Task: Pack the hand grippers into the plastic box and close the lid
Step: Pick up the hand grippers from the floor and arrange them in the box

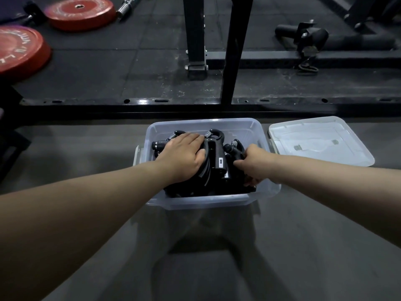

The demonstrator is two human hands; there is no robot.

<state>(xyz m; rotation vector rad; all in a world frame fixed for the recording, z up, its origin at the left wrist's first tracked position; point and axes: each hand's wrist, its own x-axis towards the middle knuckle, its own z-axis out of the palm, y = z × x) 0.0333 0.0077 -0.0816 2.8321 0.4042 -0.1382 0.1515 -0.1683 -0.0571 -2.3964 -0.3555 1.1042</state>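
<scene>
My left hand (pixel 183 158) lies palm down on the pile of black hand grippers (pixel 213 161) inside the clear plastic box (pixel 201 124), fingers close together and stretched flat across the top of the heap, the thumb curled against a curved black handle on the hand's right side. The grippers sit directly under those fingers and spread out past them toward the middle of the box, with silver springs showing just beyond my fingertips. My right hand (pixel 252 164) reaches in from the right side of the box, its fingers curled down around another gripper at the right edge of the pile; the fingertips are buried among the black handles, so I cannot tell exactly how they grip. The box stands on the grey floor (pixel 86 153) in front of me, open. Its lid (pixel 319 140) lies flat on the floor just beside the box, to the right. 2 red weight plates (pixel 80 13) rest on the dark mat far left.
</scene>
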